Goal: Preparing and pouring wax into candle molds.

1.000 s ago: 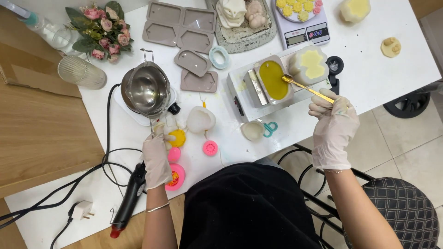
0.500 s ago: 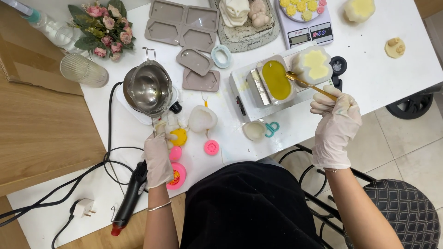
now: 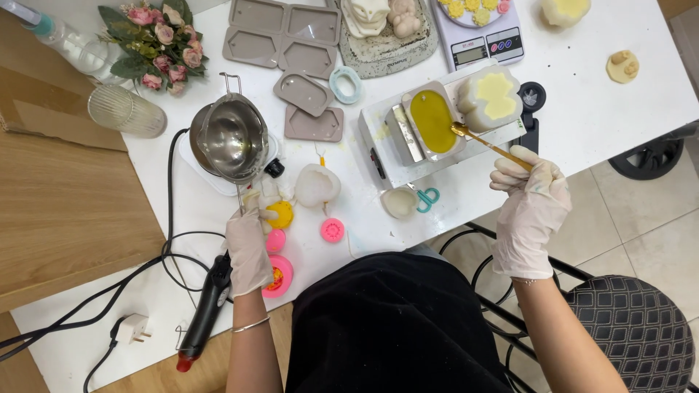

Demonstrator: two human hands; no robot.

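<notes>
A gold spoon (image 3: 489, 144), gripped by its handle in the gloved right hand (image 3: 530, 191) near the counter's right front edge, reaches its bowl to the rim of an oval mould of yellow liquid (image 3: 432, 121) on a white hot plate (image 3: 408, 149); a white flower-shaped mould (image 3: 490, 98) stands just beside it. The gloved left hand (image 3: 247, 251) is closed on the thin handle of a steel melting pot (image 3: 230, 140) near the front edge, among pink moulds (image 3: 332, 230). Grey mould trays (image 3: 284, 38) and a digital scale (image 3: 480, 45), its top cut off, line the counter's (image 3: 597, 116) far edge. What the left fingers pinch is hard to make out.
</notes>
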